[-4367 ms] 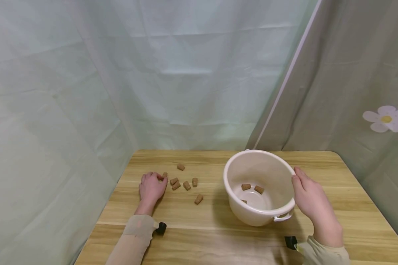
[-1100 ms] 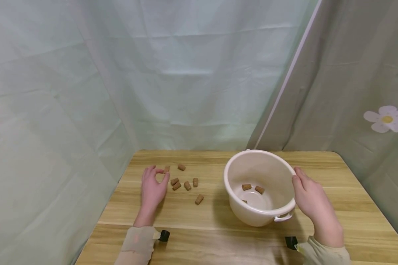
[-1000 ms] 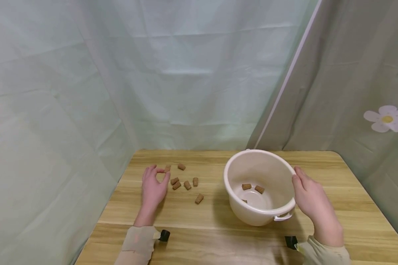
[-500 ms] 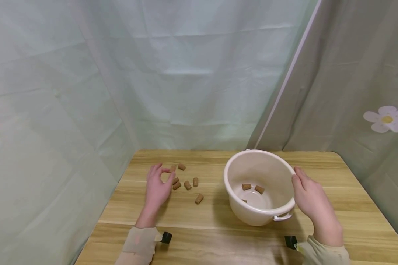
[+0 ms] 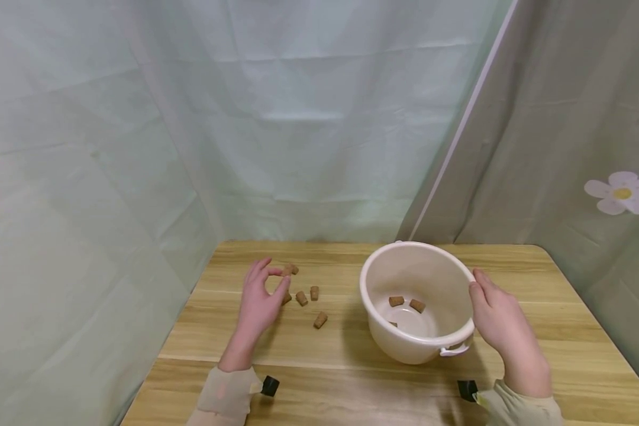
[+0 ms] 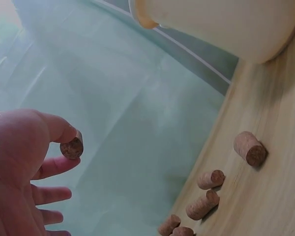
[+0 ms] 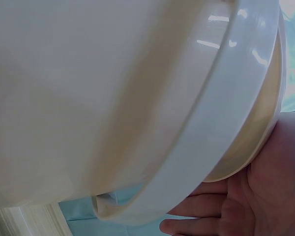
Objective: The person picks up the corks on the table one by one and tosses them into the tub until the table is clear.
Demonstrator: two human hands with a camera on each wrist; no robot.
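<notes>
My left hand [image 5: 261, 302] pinches a cork [image 6: 72, 146] between thumb and index finger, raised over the table, its other fingers spread. Below and beside that hand several loose corks [image 5: 301, 298] lie on the wood, some partly hidden behind it in the head view. On the right stands a white plastic bucket [image 5: 402, 348], tilted toward me. Three corks [image 5: 417, 306] show on its bottom, one mostly covered by the near wall. My right hand [image 5: 503, 313] grips the bucket's right rim, with the thumb on the outside; the right wrist view shows fingers [image 7: 201, 204] beneath the rim.
The wooden table [image 5: 298, 390] ends at a back edge in front of a pale green curtain [image 5: 309, 148]. A grey curtain [image 5: 538, 148] with white flowers hangs at the right. A small side handle [image 5: 454, 350] juts from the bucket's near side.
My left hand has picked up a cork from the left of the group, lifted it and carried it rightward past the others. The right hand and the bucket have stayed put.
</notes>
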